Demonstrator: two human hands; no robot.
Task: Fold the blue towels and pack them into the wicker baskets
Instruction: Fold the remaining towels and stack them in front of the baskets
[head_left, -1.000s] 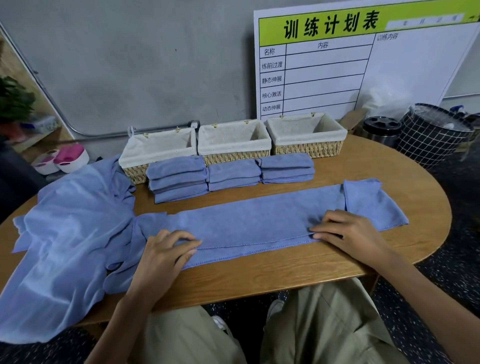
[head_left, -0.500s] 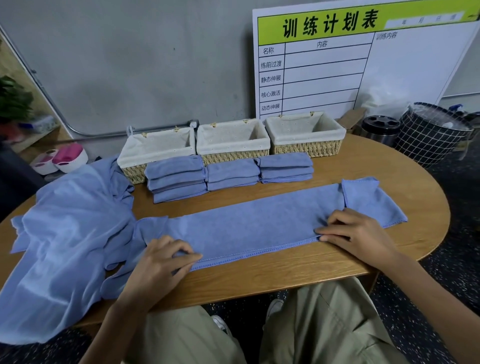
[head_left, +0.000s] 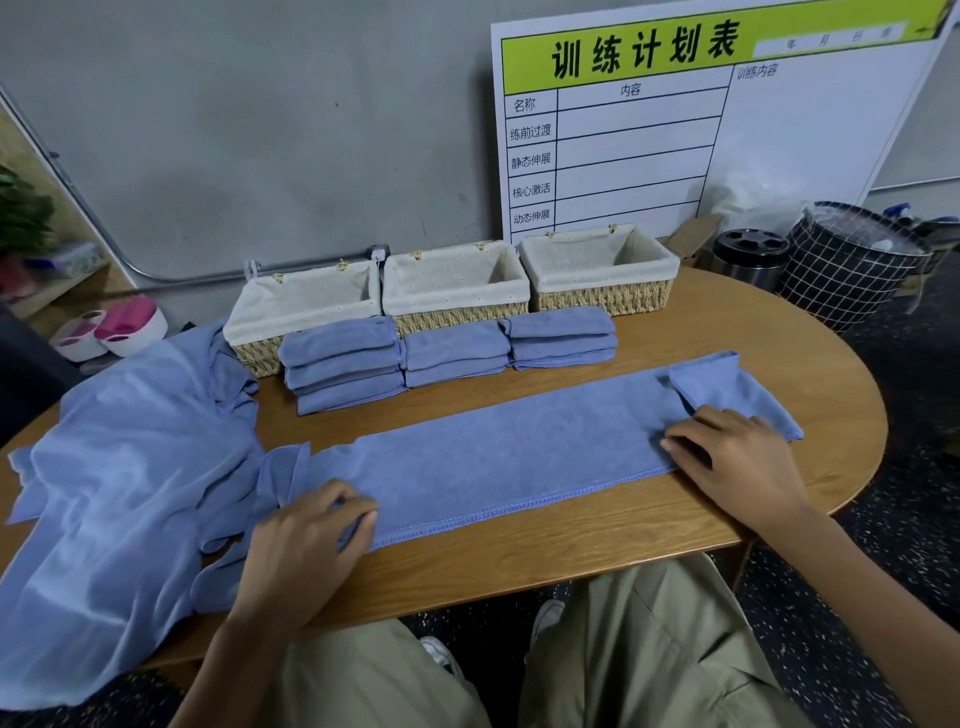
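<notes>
Towel (head_left: 498, 447) folded into a long blue strip lies across the desk (head_left: 571, 551), stretched between the two hands, so the lengthwise fold looks done and the crosswise folding is the step in hand. Left hand (head_left: 306, 540) curls its fingers round the strip's near left corner, gripping the cloth; right hand (head_left: 737, 457) lies on the strip near its right end, fingers bent and pressing down, and I cannot tell whether they pinch the cloth. Beyond the right hand a small flap is already turned over. Next, one end probably has to be lifted and carried over towards the other hand, edges kept in line. Beyond both hands stand three stacks of folded towels (head_left: 452, 351), three towels in each as far as I can count, and behind them three wicker baskets (head_left: 602, 299), none yet packed. Left of the left hand lies a heap of unfolded blue cloth (head_left: 119, 467), its count not readable.
</notes>
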